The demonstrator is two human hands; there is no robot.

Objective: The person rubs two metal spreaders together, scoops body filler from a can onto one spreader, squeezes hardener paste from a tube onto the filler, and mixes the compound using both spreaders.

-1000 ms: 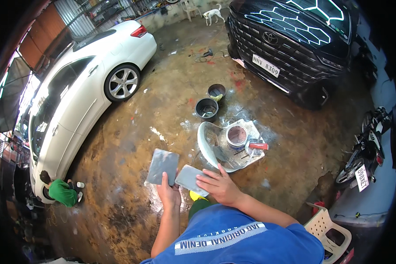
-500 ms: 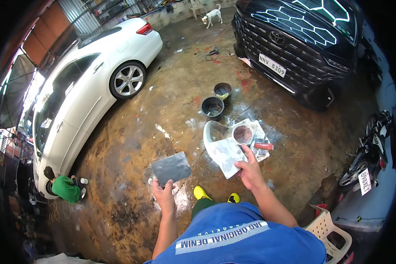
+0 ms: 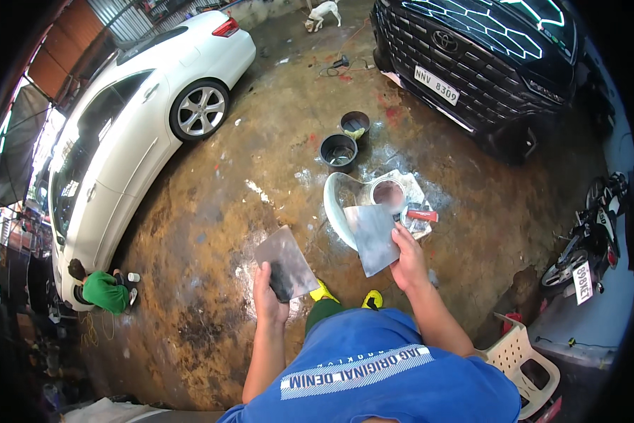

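My left hand (image 3: 270, 296) grips a dark grey, smudged flat rectangular sheet (image 3: 289, 257) by its left edge, tilted above the floor. My right hand (image 3: 409, 261) holds a lighter grey-white sheet (image 3: 370, 236) by its right edge, thumb on the face, apart from the other. Behind the right sheet, a curved white panel (image 3: 337, 208) lies on the floor, with a round container (image 3: 387, 192) of pinkish material and a red tool or box (image 3: 421, 215) on it, partly hidden by the sheet.
White car (image 3: 126, 141) left; green-shirted person (image 3: 104, 289) crouches beside it. Black buckets (image 3: 337, 154) ahead, black vehicle (image 3: 465, 70) and white dog (image 3: 324, 15) beyond. Motorcycle (image 3: 581, 240) and beige plastic chair (image 3: 514, 352) at right. Tool with cord (image 3: 342, 62) on the floor (image 3: 211, 204).
The two sheets, close together at first, moved apart and changed angle. My right hand shifted right; the left sheet turned and then rose slightly. The dog lowered its head.
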